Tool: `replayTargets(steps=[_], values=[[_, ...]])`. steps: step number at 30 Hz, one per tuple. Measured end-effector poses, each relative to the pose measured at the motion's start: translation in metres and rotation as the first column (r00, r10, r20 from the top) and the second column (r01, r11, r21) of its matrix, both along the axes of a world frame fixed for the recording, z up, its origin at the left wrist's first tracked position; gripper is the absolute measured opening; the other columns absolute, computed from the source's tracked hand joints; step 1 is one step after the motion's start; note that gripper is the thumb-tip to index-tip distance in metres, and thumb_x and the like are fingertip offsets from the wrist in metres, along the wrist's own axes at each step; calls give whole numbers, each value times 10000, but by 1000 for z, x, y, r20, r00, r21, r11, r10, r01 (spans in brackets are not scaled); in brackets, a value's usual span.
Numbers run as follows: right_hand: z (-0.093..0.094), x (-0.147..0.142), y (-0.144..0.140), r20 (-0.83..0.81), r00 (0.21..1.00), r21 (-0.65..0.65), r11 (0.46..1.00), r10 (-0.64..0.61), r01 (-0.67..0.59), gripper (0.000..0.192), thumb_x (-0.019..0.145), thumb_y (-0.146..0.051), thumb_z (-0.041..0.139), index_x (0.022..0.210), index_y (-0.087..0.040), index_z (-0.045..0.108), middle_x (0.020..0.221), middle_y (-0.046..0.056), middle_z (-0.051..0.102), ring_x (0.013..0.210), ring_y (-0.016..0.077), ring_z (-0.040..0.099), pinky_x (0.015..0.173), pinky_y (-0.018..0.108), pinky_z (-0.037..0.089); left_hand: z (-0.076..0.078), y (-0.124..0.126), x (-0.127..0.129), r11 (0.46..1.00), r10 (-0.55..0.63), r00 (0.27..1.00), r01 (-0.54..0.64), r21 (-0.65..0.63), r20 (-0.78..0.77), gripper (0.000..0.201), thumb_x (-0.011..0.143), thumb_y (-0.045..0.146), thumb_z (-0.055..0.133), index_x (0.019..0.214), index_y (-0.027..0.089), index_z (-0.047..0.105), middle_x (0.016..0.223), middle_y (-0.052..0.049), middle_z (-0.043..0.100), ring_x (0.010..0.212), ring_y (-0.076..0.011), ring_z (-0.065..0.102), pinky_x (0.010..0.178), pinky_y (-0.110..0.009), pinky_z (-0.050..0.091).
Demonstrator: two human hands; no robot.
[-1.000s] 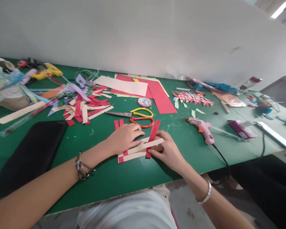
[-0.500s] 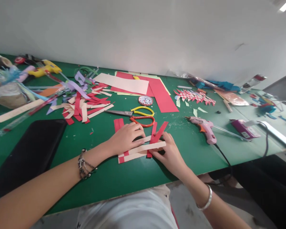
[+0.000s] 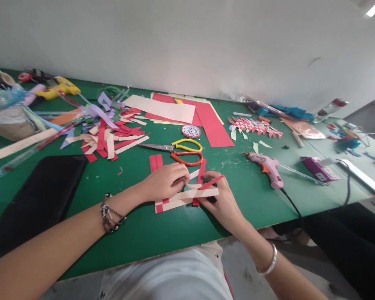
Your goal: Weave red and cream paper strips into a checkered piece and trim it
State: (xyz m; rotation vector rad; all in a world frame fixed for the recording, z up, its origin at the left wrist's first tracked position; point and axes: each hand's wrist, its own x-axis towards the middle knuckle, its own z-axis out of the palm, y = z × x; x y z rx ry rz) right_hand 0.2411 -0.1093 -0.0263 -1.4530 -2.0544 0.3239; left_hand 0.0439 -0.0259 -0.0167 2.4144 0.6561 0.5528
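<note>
Pinching red and cream paper strips (image 3: 187,196), left hand (image 3: 165,181) and right hand (image 3: 223,200) grip them near a beaded round tin (image 3: 190,131).

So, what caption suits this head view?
Two hands weave red and cream paper strips on a cluttered green table.

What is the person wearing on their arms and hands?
Both arms are bare, with no sleeves and no gloves. The left hand has a dark beaded bracelet wound around its wrist, made of several thin strands. The right hand has a plain, smooth silver bangle on its wrist. No rings can be made out.
</note>
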Motion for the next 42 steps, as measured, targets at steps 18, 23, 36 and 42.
replayTargets(steps=[18,23,36,42], values=[[5,-1,0,-138,983,-101,985,124,-138,102,824,-182,533,805,-199,632,1098,79,536,941,180,591,819,316,510,3,-1,-2,995,-31,996,38,-96,78,122,804,96,398,799,198,464,1091,-71,564,983,-174,578,799,-299,475],[7,-1,-2,-56,995,-65,994,87,-90,134,835,-222,540,820,-224,672,1150,90,511,963,206,561,830,368,510,2,-1,-3,994,-44,995,52,-91,86,126,837,121,398,854,194,499,1071,-73,585,924,-158,593,789,-283,473],[1,2,-1,76,996,-102,994,40,-32,133,828,-205,546,834,-271,662,1248,35,589,1205,285,487,1020,660,55,4,-1,-1,995,-38,994,47,-86,105,88,863,167,430,830,187,508,990,-59,614,893,-150,590,783,-260,461],[5,2,-1,117,983,-118,985,142,-128,156,867,-230,516,886,-296,655,1211,21,615,1205,264,485,1028,624,-42,4,-1,-2,993,-49,995,58,-100,86,95,878,188,430,835,188,515,964,-52,601,874,-154,579,774,-269,455]])
